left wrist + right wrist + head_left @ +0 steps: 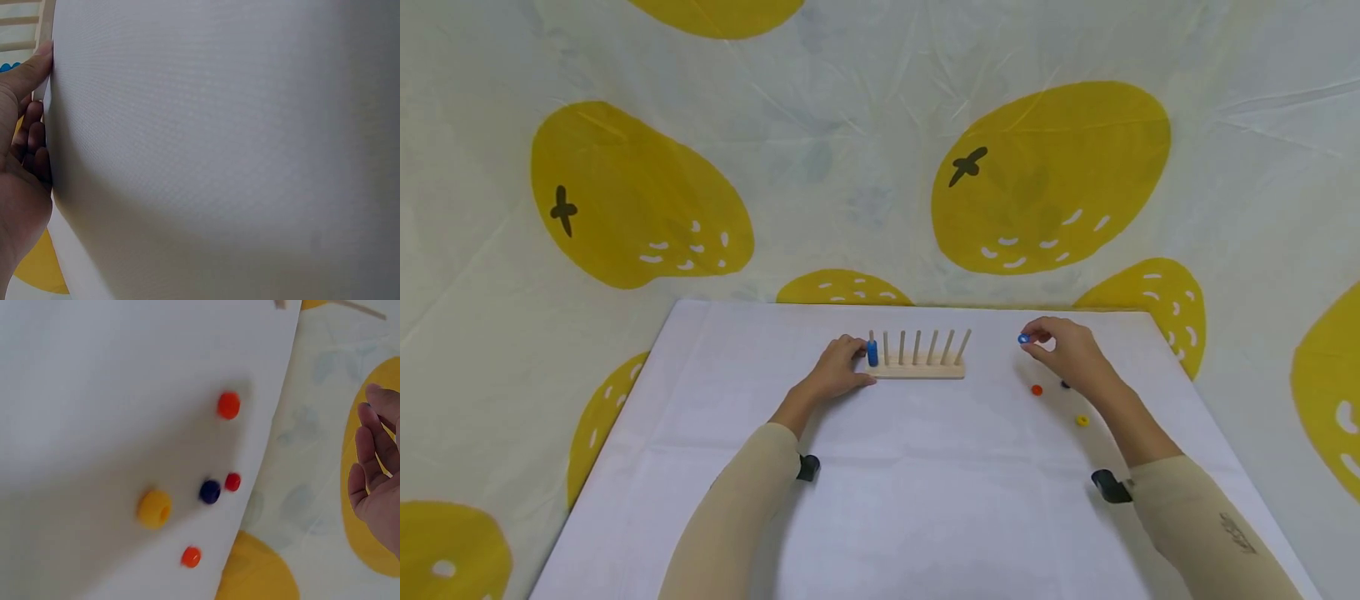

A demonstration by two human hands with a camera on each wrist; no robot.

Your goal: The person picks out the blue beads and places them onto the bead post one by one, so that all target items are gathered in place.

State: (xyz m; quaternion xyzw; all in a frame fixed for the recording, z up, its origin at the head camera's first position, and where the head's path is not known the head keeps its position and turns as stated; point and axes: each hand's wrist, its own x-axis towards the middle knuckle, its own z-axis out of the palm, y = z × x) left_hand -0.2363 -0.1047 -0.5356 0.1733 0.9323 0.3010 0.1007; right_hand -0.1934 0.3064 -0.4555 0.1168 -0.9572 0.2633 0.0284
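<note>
My left hand [837, 368] grips the left end of a wooden peg rack [917, 373], its thumb along the front edge. Several blue beads [872, 353] are stacked on the leftmost peg; the other pegs are bare. In the left wrist view the thumb lies against the rack's base [45, 22], near the blue beads [7, 67]. To the right of the rack, my right hand [1072, 352] pinches a blue bead [1024, 338] between thumb and fingertips, raised above the table. From the right wrist view that bead is almost wholly hidden by the fingers.
Loose beads lie on the white table [925, 500] below my right hand: an orange-red one [229, 405], a dark blue one [210, 492], a small red one [232, 482], a yellow one [154, 509] and an orange one [191, 557]. A fruit-patterned cloth [850, 183] hangs behind the table's far edge.
</note>
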